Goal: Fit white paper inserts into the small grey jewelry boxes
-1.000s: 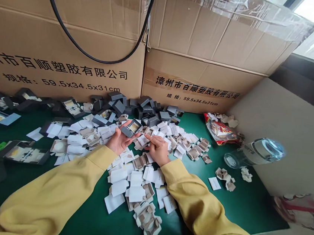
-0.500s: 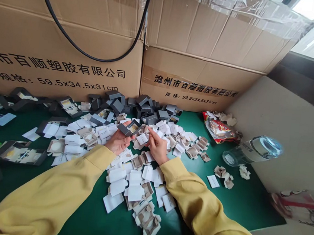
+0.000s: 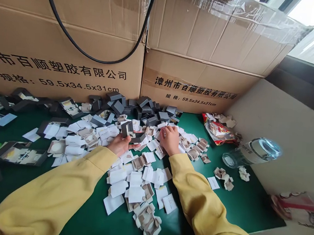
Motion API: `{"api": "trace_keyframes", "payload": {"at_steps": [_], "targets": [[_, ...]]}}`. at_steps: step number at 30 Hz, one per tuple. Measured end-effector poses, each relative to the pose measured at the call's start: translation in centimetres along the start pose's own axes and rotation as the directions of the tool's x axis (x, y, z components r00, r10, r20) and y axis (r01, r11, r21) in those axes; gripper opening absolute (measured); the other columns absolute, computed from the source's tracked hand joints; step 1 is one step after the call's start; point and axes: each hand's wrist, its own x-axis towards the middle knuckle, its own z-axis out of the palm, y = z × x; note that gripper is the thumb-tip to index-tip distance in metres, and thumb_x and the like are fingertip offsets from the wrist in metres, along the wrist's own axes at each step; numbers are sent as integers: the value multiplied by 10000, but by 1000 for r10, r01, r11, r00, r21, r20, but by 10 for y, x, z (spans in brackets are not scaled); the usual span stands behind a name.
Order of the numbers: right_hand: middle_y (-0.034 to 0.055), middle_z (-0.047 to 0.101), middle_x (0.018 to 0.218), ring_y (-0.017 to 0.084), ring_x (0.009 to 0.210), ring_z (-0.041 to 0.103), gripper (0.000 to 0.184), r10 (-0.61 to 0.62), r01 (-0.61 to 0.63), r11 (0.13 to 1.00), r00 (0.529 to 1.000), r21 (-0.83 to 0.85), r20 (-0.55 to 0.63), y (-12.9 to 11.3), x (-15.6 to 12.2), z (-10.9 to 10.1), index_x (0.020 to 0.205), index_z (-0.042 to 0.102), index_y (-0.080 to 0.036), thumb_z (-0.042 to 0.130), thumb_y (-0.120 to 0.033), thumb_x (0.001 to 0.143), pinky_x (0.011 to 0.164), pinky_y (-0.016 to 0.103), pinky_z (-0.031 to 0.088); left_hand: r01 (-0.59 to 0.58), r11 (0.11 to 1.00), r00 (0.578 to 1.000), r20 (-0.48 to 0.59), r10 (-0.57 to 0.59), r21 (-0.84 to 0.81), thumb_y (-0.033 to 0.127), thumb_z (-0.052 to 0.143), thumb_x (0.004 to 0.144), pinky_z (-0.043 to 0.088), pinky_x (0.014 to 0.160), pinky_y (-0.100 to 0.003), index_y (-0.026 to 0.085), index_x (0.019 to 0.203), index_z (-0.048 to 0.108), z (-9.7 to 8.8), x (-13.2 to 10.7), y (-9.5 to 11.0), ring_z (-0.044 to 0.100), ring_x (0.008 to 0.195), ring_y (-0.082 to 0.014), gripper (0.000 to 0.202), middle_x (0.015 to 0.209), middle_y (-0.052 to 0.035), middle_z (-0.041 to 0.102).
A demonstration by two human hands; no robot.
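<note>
My left hand (image 3: 120, 144) is closed round a small dark grey box (image 3: 127, 128), held a little above the green table (image 3: 221, 202). My right hand (image 3: 169, 139) rests palm down on the heap of white and brown card inserts (image 3: 136, 182), fingers curled among pieces near the far side; what they hold, if anything, is hidden. Both arms wear yellow sleeves. A pile of dark grey boxes (image 3: 141, 108) lies just beyond both hands.
Two big cardboard cartons (image 3: 196, 62) stand along the far edge, a black cable (image 3: 77, 45) hanging in front. More open dark boxes (image 3: 21, 153) lie at the left. A snack bag (image 3: 218, 131) and a clear bottle (image 3: 254, 152) lie at the right.
My right hand left the spot beside the box and moved right and farther away onto the inserts. The left hand turned the grey box more upright.
</note>
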Motion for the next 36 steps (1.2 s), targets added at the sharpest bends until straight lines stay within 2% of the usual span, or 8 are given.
{"api": "trace_keyframes", "payload": {"at_steps": [4,11,15,19,23,28,32,36], "targets": [[101,561,1111,298,1043,387,216,-53,69,986,993,-151,104,2,-1,0,971,646,-213,496,-282,831,806,438,340,-22,999,999,-36,20,-47,450,796,459,504,722,-357,138,713,578,-3,2,-2,588,961,-271,457,1080,-129,628],[99,526,1158,295,1060,363,131,-35,52,994,985,-96,170,1,0,3,794,664,-198,571,-289,779,798,429,343,10,998,995,-103,-16,-58,446,759,550,470,554,-262,154,941,604,2,3,-3,623,801,-213,512,1027,-132,654],[69,566,1099,261,1023,399,95,-26,26,1000,995,-3,97,1,0,4,760,637,-202,555,-250,768,782,389,349,27,996,995,-92,-34,-81,429,751,574,462,522,-243,160,896,593,3,4,-2,638,765,-210,448,934,-103,675],[64,594,952,217,937,457,83,-53,71,984,992,165,-113,-7,0,-4,747,583,-189,518,-223,784,786,359,355,59,995,995,-70,-65,-81,432,748,573,514,552,-298,162,719,505,4,2,1,651,851,-292,391,817,-57,664],[17,532,745,131,671,464,140,113,55,850,952,524,-283,-26,-5,-7,793,522,-189,464,-308,839,643,278,400,93,995,993,-70,-94,-26,362,672,705,522,504,-260,184,807,492,6,1,2,657,863,-285,273,731,-24,631],[-15,507,717,94,590,469,212,244,-39,561,962,827,-120,-45,-16,7,802,495,-199,512,-411,813,519,219,419,104,992,994,-52,-101,65,309,624,761,565,672,-408,204,1065,516,9,1,1,652,854,-244,339,944,-75,640],[-22,533,693,92,599,502,202,288,-59,522,951,851,-111,-42,-18,14,792,513,-195,556,-393,788,529,209,433,100,992,994,-60,-95,77,289,610,770,540,729,-513,223,1092,539,9,1,0,640,861,-243,337,1028,-72,609],[-14,577,697,96,615,536,197,303,-63,499,947,865,-105,-39,-19,12,818,538,-192,580,-379,772,543,211,444,116,987,993,-27,-114,109,237,612,768,538,716,-524,230,1131,542,8,2,0,632,887,-263,370,1074,-83,599]]}}
